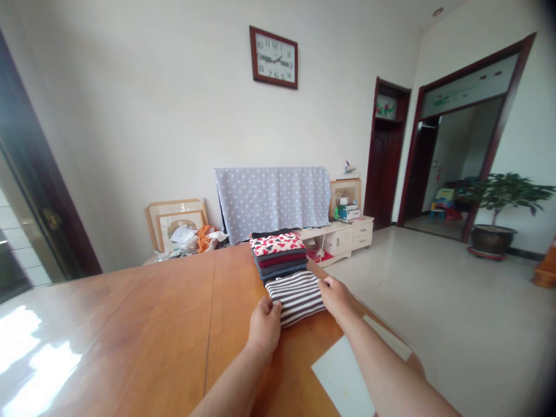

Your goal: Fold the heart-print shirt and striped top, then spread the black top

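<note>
A folded striped garment (297, 298), dark and white, lies flat at the near side of a stack of folded clothes (280, 260). My left hand (264, 325) pinches its left edge between thumb and fingers. On the opposite edge, my right hand (335, 295) is closed on the cloth in the same way. The stack behind shows grey, dark red and blue layers, topped by a white piece with red and black heart shapes. Whether the striped garment touches the stack's lowest layers is hard to make out.
The wooden table (165, 324) spreads to the left, with bright glare at its far left. A pale sheet (343, 376) lies under my right forearm. Beyond the table stand a white cabinet (341, 240), a dotted cloth (273, 197) and picture frames (178, 223). A potted plant (493, 237) stands right.
</note>
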The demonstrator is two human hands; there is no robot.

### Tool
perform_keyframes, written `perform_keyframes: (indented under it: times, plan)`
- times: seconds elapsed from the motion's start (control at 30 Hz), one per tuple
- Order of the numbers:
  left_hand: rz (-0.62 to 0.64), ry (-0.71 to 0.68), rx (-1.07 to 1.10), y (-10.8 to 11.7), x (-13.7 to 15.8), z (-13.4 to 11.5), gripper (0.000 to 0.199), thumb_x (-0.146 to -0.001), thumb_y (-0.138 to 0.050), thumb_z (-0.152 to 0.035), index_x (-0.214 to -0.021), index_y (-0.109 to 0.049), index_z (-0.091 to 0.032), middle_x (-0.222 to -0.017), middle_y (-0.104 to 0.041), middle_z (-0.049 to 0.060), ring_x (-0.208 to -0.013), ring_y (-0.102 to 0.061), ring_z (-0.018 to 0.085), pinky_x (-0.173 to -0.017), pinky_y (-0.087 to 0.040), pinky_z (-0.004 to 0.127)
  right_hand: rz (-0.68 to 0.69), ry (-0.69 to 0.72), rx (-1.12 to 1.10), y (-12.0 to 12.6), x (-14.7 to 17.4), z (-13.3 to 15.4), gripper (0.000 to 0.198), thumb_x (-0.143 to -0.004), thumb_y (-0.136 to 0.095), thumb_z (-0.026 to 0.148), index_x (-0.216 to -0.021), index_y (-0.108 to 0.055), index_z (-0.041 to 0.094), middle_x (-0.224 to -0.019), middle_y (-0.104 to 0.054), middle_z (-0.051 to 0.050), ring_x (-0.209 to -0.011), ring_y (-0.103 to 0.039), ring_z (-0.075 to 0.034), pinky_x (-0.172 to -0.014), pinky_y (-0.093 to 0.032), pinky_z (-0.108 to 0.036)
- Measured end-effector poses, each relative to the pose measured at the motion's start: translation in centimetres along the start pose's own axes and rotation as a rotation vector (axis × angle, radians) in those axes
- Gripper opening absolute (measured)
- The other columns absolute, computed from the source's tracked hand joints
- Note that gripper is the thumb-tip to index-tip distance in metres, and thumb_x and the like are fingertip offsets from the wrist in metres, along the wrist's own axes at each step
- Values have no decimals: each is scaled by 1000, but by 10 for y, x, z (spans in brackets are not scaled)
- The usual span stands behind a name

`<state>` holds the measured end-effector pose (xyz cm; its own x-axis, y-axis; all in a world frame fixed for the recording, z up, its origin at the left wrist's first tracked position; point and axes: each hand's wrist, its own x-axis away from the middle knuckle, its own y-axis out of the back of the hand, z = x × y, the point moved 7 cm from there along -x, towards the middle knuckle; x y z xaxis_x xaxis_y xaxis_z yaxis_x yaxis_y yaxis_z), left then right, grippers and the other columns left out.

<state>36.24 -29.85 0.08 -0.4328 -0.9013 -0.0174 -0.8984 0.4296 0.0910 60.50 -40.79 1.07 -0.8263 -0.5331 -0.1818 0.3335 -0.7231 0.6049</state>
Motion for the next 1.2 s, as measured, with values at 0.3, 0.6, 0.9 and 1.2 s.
perform_keyframes:
  times: [0.3,0.6,0.9,1.2]
  plan:
    - [-24,-149,-182,-6,-3,0,26,-88,-59,-47,-95,-55,-22,-79,-65,0,-76,-63,18,-68,-45,27,-29,7,101,-1,-3,2,30,-94,-47,42,-80,-65,23,-82,-73,-6,-81,-64,-21,-64,-35,-28]
    - [-72,-114,-369,4,-1,-3,50,-88,-57,-41,-132,-39,-23,-89,-69,1,-85,-68,21,-73,-46,31,-25,37,103,0,0,3,33,-95,-46,47,-85,-67,23,-85,-74,-6,-83,-66,-21,-64,-38,-27]
    - [-127,-351,-456,3,8,-20,49,-92,-52,-33,-139,-44,-21,-131,-59,13,-103,-66,22,-90,-52,38,-149,166,-77,20,10,13,36,-96,-41,44,-111,-69,27,-107,-76,-4,-99,-69,-23,-84,-49,-31]
    - [81,-497,-969,-26,25,-36,46,-102,-36,-45,-143,-54,-37,-158,-44,-2,-154,-19,32,-120,-8,68,75,558,144,-9,26,45,41,-96,-43,33,-127,-70,26,-136,-67,-4,-136,-53,-25,-116,-36,-42]
